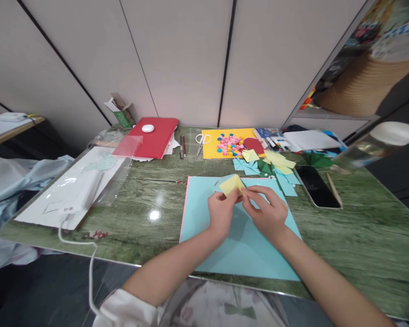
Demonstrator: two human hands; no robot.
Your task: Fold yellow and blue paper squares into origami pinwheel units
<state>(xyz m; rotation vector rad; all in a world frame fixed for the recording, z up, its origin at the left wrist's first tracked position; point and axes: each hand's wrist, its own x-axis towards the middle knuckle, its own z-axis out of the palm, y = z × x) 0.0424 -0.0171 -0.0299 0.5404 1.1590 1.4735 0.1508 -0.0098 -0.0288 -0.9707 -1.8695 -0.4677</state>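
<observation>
A small piece of folded yellow paper [230, 185] is held up above a light blue sheet [245, 254] that lies on the table. My left hand [222, 210] is closed on the paper's lower left part, with the thumb on its face. At its lower right corner, my right hand [266, 208] pinches the paper between thumb and fingertips. Just beyond the hands lie folded light blue pieces [246, 166], a yellow folded piece [250, 156] and dark green folded pieces [266, 167].
Behind stand white-handled scissors [202, 143], a yellow sheet [209, 152] bearing pink and coloured bits [230, 144], and a red folder [157, 138]. A phone [317, 186] and a clear bottle [371, 145] are at right. At left, a white power strip [83, 193] trails a cable [92, 263].
</observation>
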